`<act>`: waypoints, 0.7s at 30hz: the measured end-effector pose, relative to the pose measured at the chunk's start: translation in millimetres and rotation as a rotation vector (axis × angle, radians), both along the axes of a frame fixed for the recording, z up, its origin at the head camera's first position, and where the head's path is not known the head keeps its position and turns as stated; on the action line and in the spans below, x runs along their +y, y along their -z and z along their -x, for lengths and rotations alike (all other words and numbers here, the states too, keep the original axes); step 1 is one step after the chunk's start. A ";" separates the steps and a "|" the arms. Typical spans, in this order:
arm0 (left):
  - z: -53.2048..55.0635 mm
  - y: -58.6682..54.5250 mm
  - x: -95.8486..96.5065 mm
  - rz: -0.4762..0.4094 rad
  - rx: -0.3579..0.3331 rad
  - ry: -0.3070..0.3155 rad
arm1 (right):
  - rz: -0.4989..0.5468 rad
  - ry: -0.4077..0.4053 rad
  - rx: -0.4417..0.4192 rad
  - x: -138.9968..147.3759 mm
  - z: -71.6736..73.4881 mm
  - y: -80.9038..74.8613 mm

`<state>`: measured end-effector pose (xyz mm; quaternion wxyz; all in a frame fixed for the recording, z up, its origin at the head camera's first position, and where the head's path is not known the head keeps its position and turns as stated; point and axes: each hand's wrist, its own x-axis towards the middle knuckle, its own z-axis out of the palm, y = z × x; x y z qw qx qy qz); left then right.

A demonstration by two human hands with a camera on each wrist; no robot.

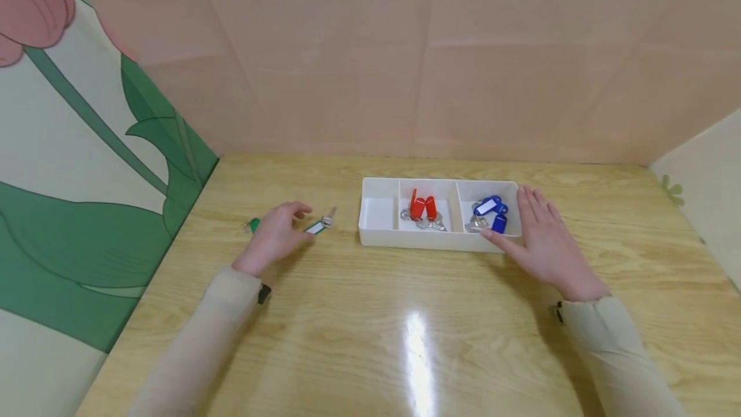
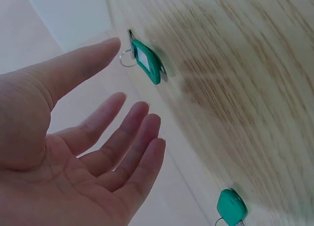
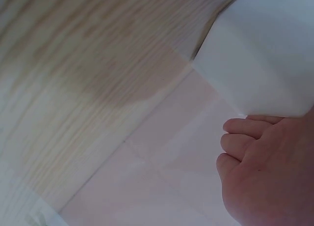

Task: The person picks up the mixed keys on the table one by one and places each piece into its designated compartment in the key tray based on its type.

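Observation:
My left hand (image 1: 276, 231) hovers with loosely bent fingers over the table's left part, holding nothing. Just off its thumb lies a green key tag (image 1: 315, 228) with a white label and a key (image 1: 330, 216); the left wrist view shows its ring too. A second green key tag (image 2: 231, 207) lies on the other side of that hand. My right hand (image 1: 544, 243) rests against the right end of a white three-part tray (image 1: 417, 240), fingers straight along the end wall, thumb at the front rim. Blue key tags (image 1: 499, 223) with keys lie in the right compartment.
Red key tags (image 1: 431, 208) with keys lie in the tray's middle compartment; the left compartment shows its bare floor. The wooden table (image 1: 347, 327) meets a pink back wall (image 1: 324, 82). A wall with a painted flower (image 1: 87, 101) borders the left side.

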<state>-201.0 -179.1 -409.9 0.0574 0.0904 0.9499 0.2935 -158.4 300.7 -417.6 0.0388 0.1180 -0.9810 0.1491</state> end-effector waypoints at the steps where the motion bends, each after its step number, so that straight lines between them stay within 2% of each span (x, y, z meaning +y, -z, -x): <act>1: 0.3 0.2 -0.1 0.003 -0.004 -0.001 | 0.000 0.002 -0.002 -0.3 0.0 -0.1; 21: 4.2 9.9 1.6 -0.016 -0.047 0.016 | 0.001 0.003 0.011 -0.7 -0.9 0.1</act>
